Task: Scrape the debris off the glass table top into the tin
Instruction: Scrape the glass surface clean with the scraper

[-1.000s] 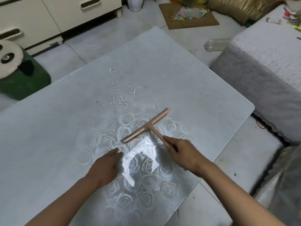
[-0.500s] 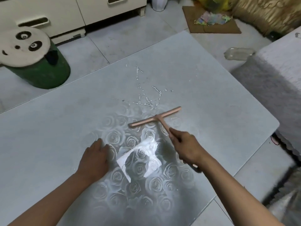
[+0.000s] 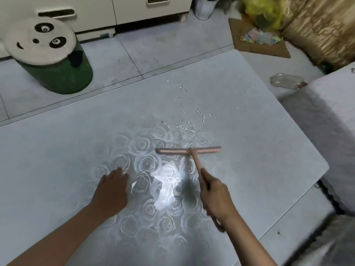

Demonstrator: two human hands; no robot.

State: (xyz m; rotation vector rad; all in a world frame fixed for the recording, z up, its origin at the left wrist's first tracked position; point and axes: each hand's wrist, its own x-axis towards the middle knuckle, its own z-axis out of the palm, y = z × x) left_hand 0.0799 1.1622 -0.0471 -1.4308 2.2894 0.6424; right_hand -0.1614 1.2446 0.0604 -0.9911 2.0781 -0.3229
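Here the right hand (image 3: 215,196) has its fingers (image 3: 206,181) curled round the handle of the pink T-shaped scraper (image 3: 189,150). Its crossbar runs left to right just ahead of them over the glass desk (image 3: 57,150). The debris (image 3: 189,120), a white scatter, lies just beyond the bar, trailing away from those fingers. The left hand (image 3: 111,191) presses flat, fingers straight, off to the left, so the right is nearer. I see no tin.

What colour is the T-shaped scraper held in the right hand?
The scraper is pale pink, clearest in the head view.
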